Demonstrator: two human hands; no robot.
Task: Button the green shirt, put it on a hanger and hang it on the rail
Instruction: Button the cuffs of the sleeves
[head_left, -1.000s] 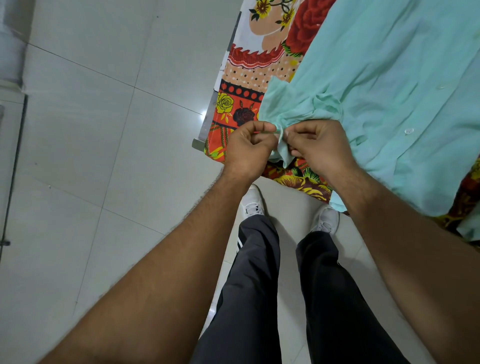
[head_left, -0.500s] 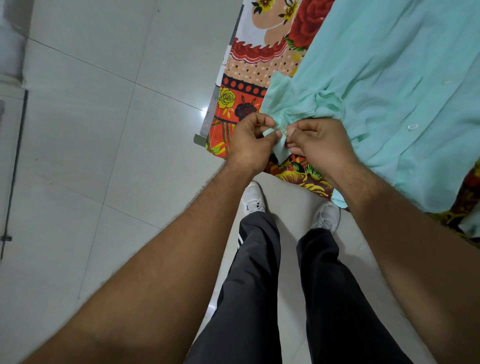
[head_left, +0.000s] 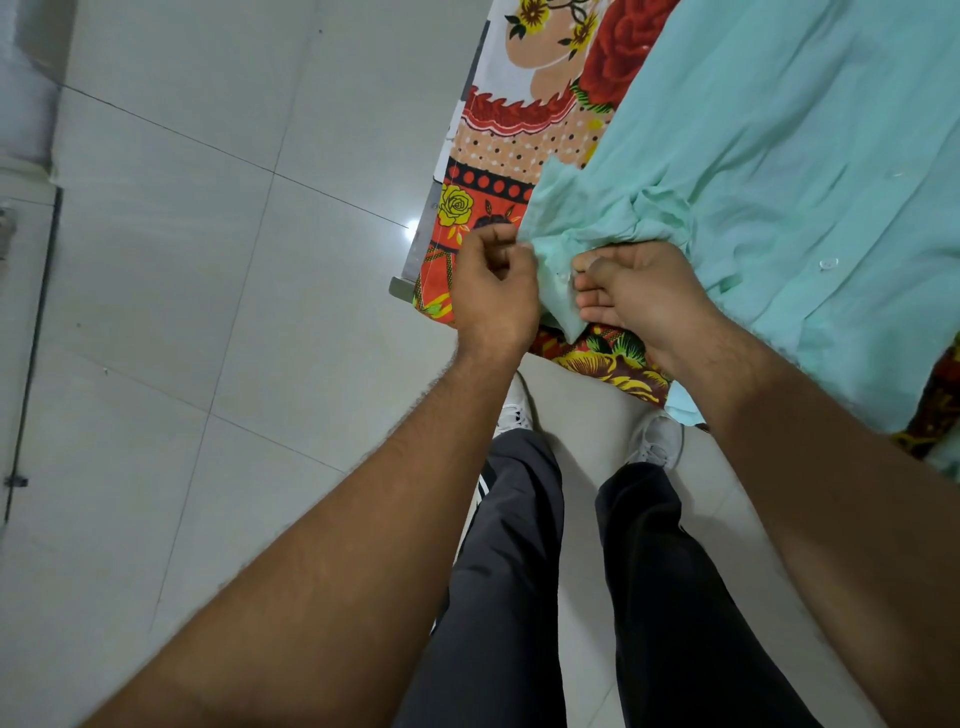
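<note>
So, shirt (head_left: 779, 156): we have it spread on the bed (head_left: 511, 130), its length running away from us to the upper right, with one bunched corner hanging over the near bed edge.
left hand (head_left: 496, 293): curled, fingertips nipping the shirt's edge from the left.
right hand (head_left: 647, 296): thumb on top and fingers under, pinching the same strip of cloth from the right.
between hands: a narrow fold of the shirt; both hands touch it and are just beside each other.
step: we judge we are fastening this end of the front. Whether anything is through its hole we cannot tell, as it is too small to see.
button (head_left: 828, 263): one shows farther along the front, to the right, beyond the right hand and well apart from the left.
key relation: the front edge runs from our hands rightward and away, so the remaining work lies on the right hand's side. We would likely walk both hands that way along it.
hanger, rail: neither in view.
</note>
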